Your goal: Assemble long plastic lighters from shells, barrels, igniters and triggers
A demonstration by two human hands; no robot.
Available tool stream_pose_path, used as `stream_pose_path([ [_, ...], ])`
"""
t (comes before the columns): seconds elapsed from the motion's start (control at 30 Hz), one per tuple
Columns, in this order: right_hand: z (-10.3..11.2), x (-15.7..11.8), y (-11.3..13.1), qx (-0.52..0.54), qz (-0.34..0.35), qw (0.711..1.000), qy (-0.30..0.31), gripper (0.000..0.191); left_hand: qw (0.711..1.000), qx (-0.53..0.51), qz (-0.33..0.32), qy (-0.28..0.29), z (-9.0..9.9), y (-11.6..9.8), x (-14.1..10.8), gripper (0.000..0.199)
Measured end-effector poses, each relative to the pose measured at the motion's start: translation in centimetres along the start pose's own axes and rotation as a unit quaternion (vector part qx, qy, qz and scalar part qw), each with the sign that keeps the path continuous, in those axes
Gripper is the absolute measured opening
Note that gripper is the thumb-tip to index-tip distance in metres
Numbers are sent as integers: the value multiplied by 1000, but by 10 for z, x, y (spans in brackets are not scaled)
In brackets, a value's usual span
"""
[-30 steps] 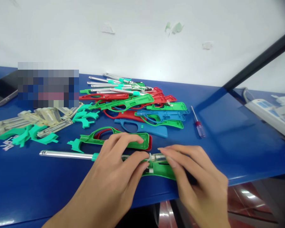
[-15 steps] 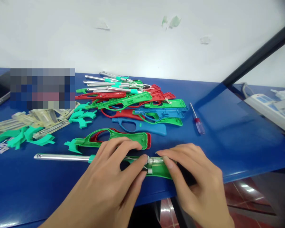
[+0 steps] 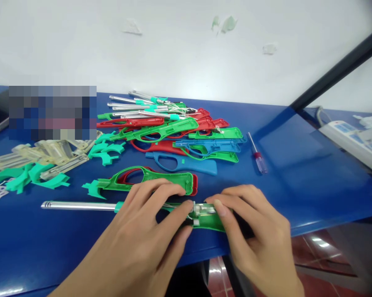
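Observation:
On the table near its front edge lies a half-built gas lighter, with an open green handle shell (image 3: 209, 226) and a silver metal tube (image 3: 80, 206) pointing left. My left hand (image 3: 142, 231) lies over the middle of it, thumb and fingers closed around the parts where the white wires run. A clear fuel tank (image 3: 206, 209) sits at the right end of the shell. My right hand (image 3: 257, 231) pinches the tank's right end between thumb and fingers. A black piece with a white end (image 3: 195, 222) shows beside the tank. My left fingers partly hide the wires and the trigger area.
Behind my hands are a green shell (image 3: 170, 180) over a red one, and a pile of coloured shells (image 3: 161, 128) and metal tubes. Clear tanks (image 3: 57, 152) and teal triggers (image 3: 51, 177) lie left. A screwdriver (image 3: 260, 163) and a white power strip (image 3: 349, 136) are right.
My right thumb has shifted slightly up on the clear tank, and a little more of the tank shows. My left hand keeps nearly the same hold.

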State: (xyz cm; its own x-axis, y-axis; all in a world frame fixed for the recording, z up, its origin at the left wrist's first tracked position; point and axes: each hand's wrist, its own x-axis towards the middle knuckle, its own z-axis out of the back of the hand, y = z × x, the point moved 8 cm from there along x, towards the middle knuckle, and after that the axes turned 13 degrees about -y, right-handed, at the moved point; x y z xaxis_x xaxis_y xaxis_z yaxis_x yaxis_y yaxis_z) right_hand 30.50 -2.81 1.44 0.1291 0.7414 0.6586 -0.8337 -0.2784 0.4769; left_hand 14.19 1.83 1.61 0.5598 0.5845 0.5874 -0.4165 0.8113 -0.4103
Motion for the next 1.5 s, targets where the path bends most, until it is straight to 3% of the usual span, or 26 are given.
stream_pose_path([
  [0.47,6,4,4,20,5,999,-40,21,999,23,-39,-21,3,-4,-1,23],
  [0.7,6,1,1,22,-13,999,-37,21,999,31,-25,-33,4,2,-8,26],
  [0.93,4,-2,0,37,-38,998,-16,23,999,-3,27,20,-6,15,-19,27],
  [1.1,5,0,1,40,-35,998,-20,22,1000,-9,7,-15,1,9,-14,26],
  [1.23,6,0,2,39,-21,999,-24,19,1000,-18,17,8,-3,11,-12,28],
  [1.5,1,-2,-1,25,-18,1000,0,16,999,-11,-32,-19,-1,2,-7,19],
])
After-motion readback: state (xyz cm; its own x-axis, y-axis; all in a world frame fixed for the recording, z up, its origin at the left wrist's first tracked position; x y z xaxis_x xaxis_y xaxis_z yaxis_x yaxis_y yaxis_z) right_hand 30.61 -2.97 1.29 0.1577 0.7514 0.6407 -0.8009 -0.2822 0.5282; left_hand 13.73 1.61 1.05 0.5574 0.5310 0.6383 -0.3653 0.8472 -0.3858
